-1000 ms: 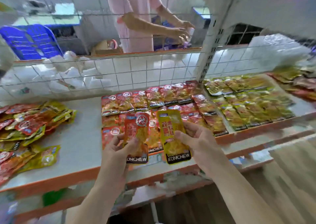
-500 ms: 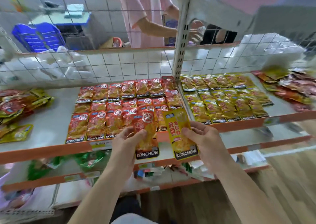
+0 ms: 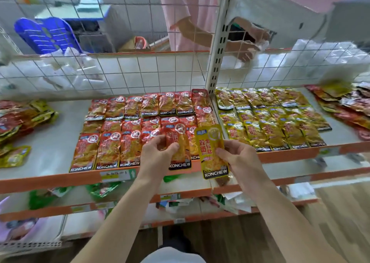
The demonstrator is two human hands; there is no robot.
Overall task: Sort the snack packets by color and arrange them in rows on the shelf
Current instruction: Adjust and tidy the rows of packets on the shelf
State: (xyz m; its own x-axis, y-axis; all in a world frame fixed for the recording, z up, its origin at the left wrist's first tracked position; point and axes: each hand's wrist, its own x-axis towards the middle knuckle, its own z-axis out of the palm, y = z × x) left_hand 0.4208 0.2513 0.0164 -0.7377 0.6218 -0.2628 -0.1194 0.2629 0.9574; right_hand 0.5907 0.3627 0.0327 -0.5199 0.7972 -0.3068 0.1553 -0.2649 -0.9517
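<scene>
At frame centre, the left hand (image 3: 158, 154) pinches a glossy red packet (image 3: 179, 152) and the right hand (image 3: 238, 158) pinches a yellow packet (image 3: 213, 152), both lettered KONCHEW. They hang over the shelf (image 3: 50, 177) edge, red rows (image 3: 140, 126) behind them and yellow rows (image 3: 270, 118) at right.

The left hand (image 3: 158, 154) pinches a red packet (image 3: 179, 148) above the orange front lip of the shelf (image 3: 50, 142), and the right hand (image 3: 238, 158) holds a yellow packet (image 3: 213, 152) just beside it, both upright with KONCHEW at the bottom. On the white shelf behind them, sorted red packets (image 3: 128, 126) lie in three rows left of the upright post (image 3: 217, 48) and sorted yellow packets (image 3: 270, 120) in rows right of it, with a mixed left pile (image 3: 18, 120) and right pile (image 3: 344, 104) at the ends. Beyond the wire grid (image 3: 120, 72) at the back, a person in pink (image 3: 186, 16) reaches right, and a blue chair (image 3: 48, 35) stands far left.
</scene>
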